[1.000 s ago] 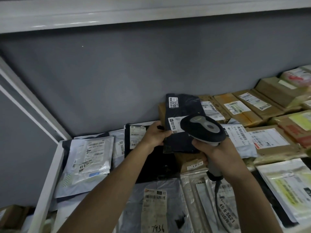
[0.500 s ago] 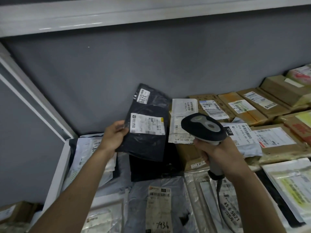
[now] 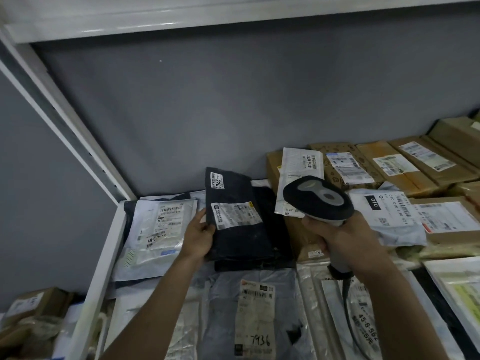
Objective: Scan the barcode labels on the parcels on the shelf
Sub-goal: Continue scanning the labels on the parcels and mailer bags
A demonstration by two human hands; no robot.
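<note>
My left hand (image 3: 198, 236) grips the left edge of a black parcel bag (image 3: 240, 235) with a white barcode label (image 3: 235, 214) facing up; the bag lies low on the shelf over another dark parcel. My right hand (image 3: 335, 233) holds a black and grey barcode scanner (image 3: 317, 197) by its handle, head raised just right of the black bag. Behind the scanner a white parcel (image 3: 298, 175) with a label leans on a brown box.
White and grey mailer bags (image 3: 155, 229) lie at the left of the shelf, and a grey bag marked 7936 (image 3: 257, 313) lies in front. Brown cartons (image 3: 389, 167) fill the back right. The white shelf frame (image 3: 98, 268) runs along the left.
My left hand pulled the black bag off the stack, swung it left and lowered it onto the shelf. The white parcel behind it came into view. The scanner hand stayed nearly in place.
</note>
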